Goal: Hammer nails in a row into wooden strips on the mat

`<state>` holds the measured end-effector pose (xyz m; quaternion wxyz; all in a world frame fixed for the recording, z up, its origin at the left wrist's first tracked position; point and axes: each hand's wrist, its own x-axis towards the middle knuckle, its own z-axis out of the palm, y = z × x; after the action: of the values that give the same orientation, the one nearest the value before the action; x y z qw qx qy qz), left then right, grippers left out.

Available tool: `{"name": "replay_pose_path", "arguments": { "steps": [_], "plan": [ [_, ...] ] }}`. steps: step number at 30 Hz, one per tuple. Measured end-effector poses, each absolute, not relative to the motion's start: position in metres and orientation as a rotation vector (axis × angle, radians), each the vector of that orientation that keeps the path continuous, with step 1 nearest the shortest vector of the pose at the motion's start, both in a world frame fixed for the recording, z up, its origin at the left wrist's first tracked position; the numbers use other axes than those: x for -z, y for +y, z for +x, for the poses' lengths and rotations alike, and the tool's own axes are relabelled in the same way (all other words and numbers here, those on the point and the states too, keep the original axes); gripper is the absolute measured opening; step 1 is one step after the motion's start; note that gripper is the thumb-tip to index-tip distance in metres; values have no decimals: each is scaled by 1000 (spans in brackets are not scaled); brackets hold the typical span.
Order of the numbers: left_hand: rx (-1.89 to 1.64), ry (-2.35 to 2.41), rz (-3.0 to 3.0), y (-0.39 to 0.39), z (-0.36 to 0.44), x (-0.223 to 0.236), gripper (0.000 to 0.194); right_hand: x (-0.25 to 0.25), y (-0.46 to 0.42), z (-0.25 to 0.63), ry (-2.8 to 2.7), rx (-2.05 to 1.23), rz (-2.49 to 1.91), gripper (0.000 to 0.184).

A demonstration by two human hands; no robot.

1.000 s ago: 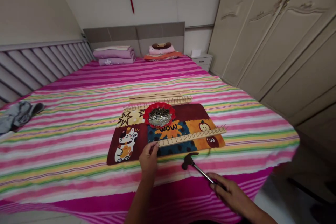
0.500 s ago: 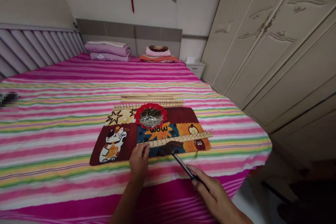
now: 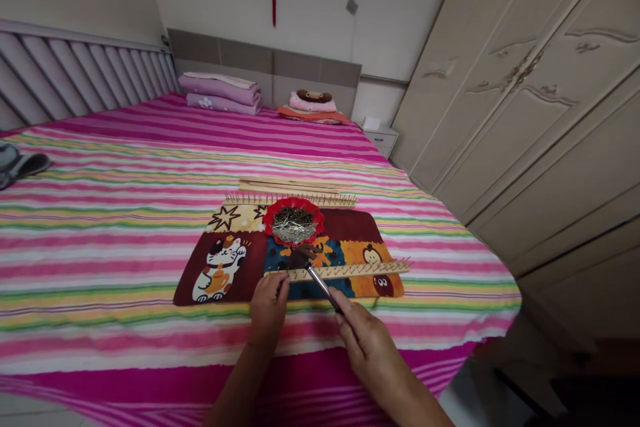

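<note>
My right hand (image 3: 367, 340) is wrapped round the handle of a hammer (image 3: 320, 285). Its dark head, blurred, is over the left part of a wooden strip (image 3: 340, 272) studded with several upright nails. At that strip's left end, my left hand (image 3: 270, 300) has its thumb and forefinger pinched together; what they hold is too small to make out. The strip lies across a patterned mat (image 3: 253, 260). Beyond it, a red scalloped bowl (image 3: 268, 221) holds a heap of loose nails (image 3: 295, 223).
Behind the bowl lie another nail-studded strip (image 3: 240, 199) and several bare wooden strips (image 3: 290, 183). All rest on a striped bedspread (image 3: 125, 247). Folded bedding (image 3: 220, 95) sits by the headboard, a grey object (image 3: 23, 165) at far left, a wardrobe (image 3: 500, 113) to the right.
My right hand and the hammer have moved left, bringing the head nearer to my left hand. My left hand stays at the strip's left end. The camera view has shifted slightly.
</note>
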<state>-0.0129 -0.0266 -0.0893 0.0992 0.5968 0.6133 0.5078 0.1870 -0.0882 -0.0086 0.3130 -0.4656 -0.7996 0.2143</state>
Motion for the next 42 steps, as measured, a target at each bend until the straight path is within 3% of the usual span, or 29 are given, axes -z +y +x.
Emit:
{"name": "replay_pose_path", "arguments": {
  "steps": [11,17,23,27,33,37,42],
  "plan": [
    [-1507,1811,1746,-27,-13,88,17,8,-115,218,-2065,-784,-1260,43],
    [-1529,1802,1686,-35,-15,82,20,49,-137,260,-1998,-1012,-1419,44],
    [-1538,1955,1730,-28,-39,38,23,89,-138,277,-1850,-1169,-1485,50],
    [-1324,2030,1892,18,-56,15,23,100,-135,279,-1807,-1181,-1488,50],
    [-797,2070,2264,82,-53,16,20,102,-134,280,-1798,-1190,-1477,50],
    [-347,2062,2349,95,-42,13,21,102,-132,278,-1794,-1188,-1495,50],
    [-184,2034,2339,98,-37,5,23,105,-131,278,-1818,-1201,-1484,50]
  ]
}}
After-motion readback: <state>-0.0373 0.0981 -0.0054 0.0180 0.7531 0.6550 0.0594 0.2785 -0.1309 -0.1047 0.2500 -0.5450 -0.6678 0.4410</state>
